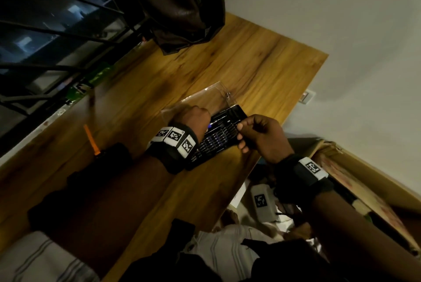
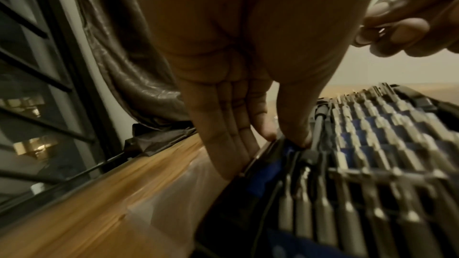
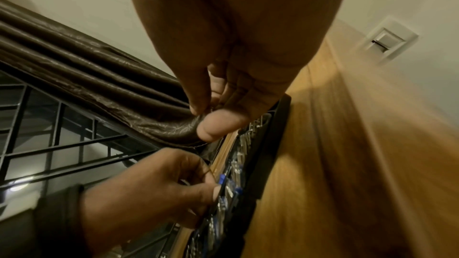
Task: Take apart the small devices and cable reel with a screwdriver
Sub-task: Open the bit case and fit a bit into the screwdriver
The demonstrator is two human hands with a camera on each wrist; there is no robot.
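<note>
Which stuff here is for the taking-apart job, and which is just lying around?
For the job:
- screwdriver bit set, open on the wooden table
- left hand, fingertips at the set's edge
- right hand, pinching something small above the set

Just lying about:
- clear lid
- orange-tipped thing
- dark curtain
- green bottle
- cardboard box

Your right hand (image 3: 223,93) hovers over the bit case (image 3: 250,164) on the bench (image 3: 323,164), thumb and finger pinched together; your left hand (image 3: 159,185) reaches into the bits. Curtain (image 3: 74,62) behind.
</note>
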